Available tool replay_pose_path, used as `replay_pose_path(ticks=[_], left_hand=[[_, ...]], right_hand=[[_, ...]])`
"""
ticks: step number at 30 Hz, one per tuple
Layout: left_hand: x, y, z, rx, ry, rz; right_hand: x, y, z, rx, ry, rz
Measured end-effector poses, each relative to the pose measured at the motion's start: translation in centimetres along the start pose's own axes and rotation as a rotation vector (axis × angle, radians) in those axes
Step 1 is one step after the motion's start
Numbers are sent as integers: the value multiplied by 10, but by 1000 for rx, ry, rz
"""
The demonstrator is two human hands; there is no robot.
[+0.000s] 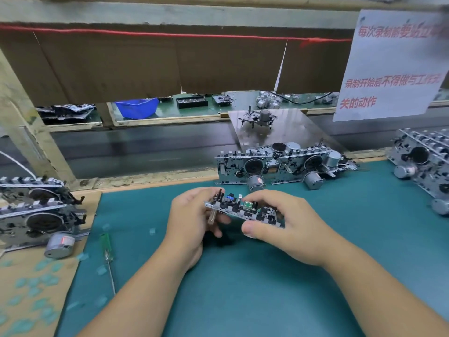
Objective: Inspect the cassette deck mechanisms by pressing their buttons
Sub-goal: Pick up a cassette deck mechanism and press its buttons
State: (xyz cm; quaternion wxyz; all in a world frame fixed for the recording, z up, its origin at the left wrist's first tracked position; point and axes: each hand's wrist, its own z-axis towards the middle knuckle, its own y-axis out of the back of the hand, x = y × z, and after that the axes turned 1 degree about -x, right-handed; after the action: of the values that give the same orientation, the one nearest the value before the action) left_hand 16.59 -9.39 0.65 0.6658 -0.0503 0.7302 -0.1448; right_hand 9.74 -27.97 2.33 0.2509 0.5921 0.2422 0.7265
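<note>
Both hands are up over the middle of the counter (267, 300), sharing one cassette deck mechanism (243, 209) between them and holding it clear of the green mat. The left hand (194, 220) grips the left end, fingers curled underneath and the thumb over the top edge near a small upright black part. The right hand (279, 222) grasps the right end, its fingers arched over the top of the mechanism and the thumb pressed against the near edge below. The mechanism lies roughly level, tilted a little down to the right, with a small blue part and a small green board showing on its upper face; whether a fingertip is actually on a button I cannot tell from here. Just behind the hands, near the back edge of the mat, a row of mechanisms (284, 164) stands leaning, silver motors (313, 180) hanging at their front. More of them are stacked at the far right (422, 156), and another pile (38, 210) sits at the left on a sheet of brown cardboard (36, 288), with a round motor at its near corner. A screwdriver with a green handle (105, 244) lies on the mat just right of the cardboard, its shaft pointing toward the near edge. Beyond the counter, a single mechanism (258, 117) rests on a tilted shiny plate (286, 135), a blue bin (137, 107) sits farther back, and a white notice with red lettering (388, 69) hangs at the upper right.
</note>
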Motion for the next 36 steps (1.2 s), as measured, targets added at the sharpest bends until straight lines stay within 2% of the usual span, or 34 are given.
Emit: replay_pose_path(ticks=[3,6,9,11,14,19,22,27,36], left_hand=[[2,1,1,-37,-3,26],[3,2,3,-65,-3,23],[6,1,2,-33,-45,105],[7,0,1,-15,-69,153],[6,0,0,-15,-77,125],[3,-1,-8,75,-166,116],[5,-1,-8,60,-204,140],[6,-1,-7,51,-152,71],[1,-1,-11,90,-123,91]], right_hand=[[-1,0,2,-7,-31,67],[1,1,4,-131,-72,99],[2,5,5,-256,-223,163],[0,7,5,-249,-288,132],[-1,7,6,-205,-262,81],[-1,8,6,-179,-210,21],[1,7,4,-188,-168,19],[4,6,2,-240,-81,-31],[-1,6,3,-271,-65,-65]])
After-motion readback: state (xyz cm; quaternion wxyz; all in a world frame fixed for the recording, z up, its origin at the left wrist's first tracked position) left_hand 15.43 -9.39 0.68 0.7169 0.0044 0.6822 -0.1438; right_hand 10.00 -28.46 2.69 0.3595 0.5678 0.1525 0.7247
